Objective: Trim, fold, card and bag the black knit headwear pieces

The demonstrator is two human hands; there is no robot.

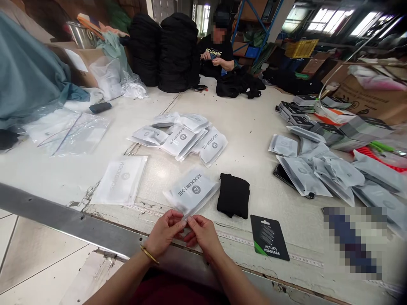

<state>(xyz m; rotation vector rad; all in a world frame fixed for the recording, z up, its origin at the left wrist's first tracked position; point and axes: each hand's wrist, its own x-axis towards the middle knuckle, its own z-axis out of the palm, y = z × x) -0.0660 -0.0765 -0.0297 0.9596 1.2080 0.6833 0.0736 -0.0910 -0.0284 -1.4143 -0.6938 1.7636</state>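
A frosted plastic pouch printed ROCKBROS lies in front of me, its near edge pinched between both hands. My left hand, with a gold bracelet at the wrist, grips that edge with thumb and fingers. Close beside it, my right hand pinches the same edge. A folded black cloth lies just right of the pouch. Nearer the table edge is a black card reading ACTUR'S HEADGEAR. To the left, a flat pouch of the same kind lies by itself.
Several packed pouches are piled mid-table. More pouches lie at right over a phone, near stacked small boxes. Tall black fabric stacks stand at the back, beside a seated person. Clear plastic bags lie at left.
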